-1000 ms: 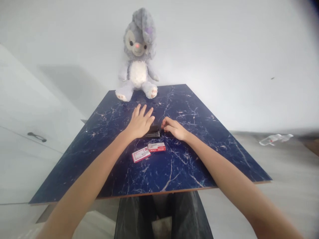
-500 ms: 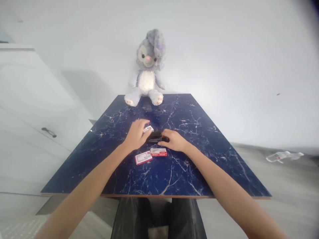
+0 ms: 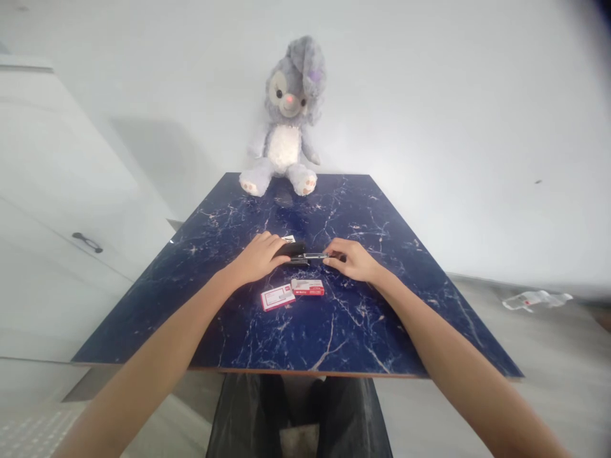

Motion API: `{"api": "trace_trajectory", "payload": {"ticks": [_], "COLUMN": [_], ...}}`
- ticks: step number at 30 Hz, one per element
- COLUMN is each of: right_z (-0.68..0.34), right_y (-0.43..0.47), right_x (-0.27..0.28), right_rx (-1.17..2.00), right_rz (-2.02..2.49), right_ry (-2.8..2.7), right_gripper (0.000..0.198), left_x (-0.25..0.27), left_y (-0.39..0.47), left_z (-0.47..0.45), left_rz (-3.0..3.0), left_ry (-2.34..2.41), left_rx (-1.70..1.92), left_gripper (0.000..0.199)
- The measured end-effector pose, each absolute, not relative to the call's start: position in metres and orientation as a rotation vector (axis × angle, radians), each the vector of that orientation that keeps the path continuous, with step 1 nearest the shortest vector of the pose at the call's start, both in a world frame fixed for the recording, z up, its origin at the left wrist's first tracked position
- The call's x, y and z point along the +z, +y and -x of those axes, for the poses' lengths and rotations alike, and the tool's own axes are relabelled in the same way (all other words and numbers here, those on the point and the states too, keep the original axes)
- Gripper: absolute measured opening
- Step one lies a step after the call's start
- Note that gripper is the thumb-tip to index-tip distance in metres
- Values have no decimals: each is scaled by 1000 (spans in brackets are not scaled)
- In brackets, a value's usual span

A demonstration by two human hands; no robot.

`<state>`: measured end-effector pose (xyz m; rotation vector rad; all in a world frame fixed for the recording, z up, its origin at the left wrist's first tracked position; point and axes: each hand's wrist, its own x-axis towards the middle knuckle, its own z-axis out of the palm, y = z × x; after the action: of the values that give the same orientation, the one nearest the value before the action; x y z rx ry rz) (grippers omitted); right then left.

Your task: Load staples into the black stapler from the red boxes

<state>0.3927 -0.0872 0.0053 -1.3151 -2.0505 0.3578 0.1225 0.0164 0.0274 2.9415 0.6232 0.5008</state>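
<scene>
A black stapler [image 3: 296,249] lies across the middle of the table, its silver metal rail [image 3: 315,256] sticking out to the right. My left hand [image 3: 260,256] wraps round the stapler's left end, thumb at the near side. With thumb and fingers, my right hand [image 3: 351,258] pinches the far right end of the rail. Just behind the stapler, a small white box [image 3: 289,239] is mostly hidden by my left hand and the stapler. Nearer to me, two red-and-white boxes, a flat one [image 3: 277,297] and a narrower one [image 3: 308,287], lie touching or nearly so.
The blue marbled table [image 3: 238,343] has its back edge at a pale wall. A grey plush toy [image 3: 285,143] sits against that wall on the back edge. White cabinets [image 3: 62,210] stand at left. Clear plastic packaging [image 3: 537,300] lies on the floor at right.
My right hand has moved right, and the silver rail now extends from the stapler's black body. My left hand has closed over the stapler's left end. The view has shifted slightly.
</scene>
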Motion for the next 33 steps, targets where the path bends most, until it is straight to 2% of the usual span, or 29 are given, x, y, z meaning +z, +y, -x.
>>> {"api": "trace_trajectory", "payload": {"ticks": [4, 9, 13, 18, 25, 28, 31, 33], "right_z": [-403, -392, -391, -383, -346, -351, -360, -360], "right_y": [-88, -87, -87, -100, -120, -118, -116, -117], "right_x": [10, 8, 9, 31, 46, 43, 46, 47], "right_rx": [410, 339, 357, 142, 470, 550, 591, 549], "right_rz": [1367, 1457, 1453, 1564, 1269, 1222, 1111, 1072], "right_ry": [-2057, -2009, -2058, -1994, -2376, -2394, -2404, -2408], "right_gripper": [15, 31, 17, 18, 24, 13, 24, 23], "left_x": [24, 26, 36, 43, 42, 41, 40, 40], "left_y": [17, 19, 26, 24, 12, 2, -5, -4], "left_z": [-121, -120, -106, -98, -108, -113, -116, -116], "left_rz": [-2892, -2778, -2645, -2812, -2802, -2803, -2773, -2735], "left_ry": [615, 639, 724, 736, 707, 643, 579, 566], "left_rx": [538, 664, 862, 563, 494, 447, 417, 445], "left_gripper": [33, 29, 30, 28, 22, 29, 32, 31]}}
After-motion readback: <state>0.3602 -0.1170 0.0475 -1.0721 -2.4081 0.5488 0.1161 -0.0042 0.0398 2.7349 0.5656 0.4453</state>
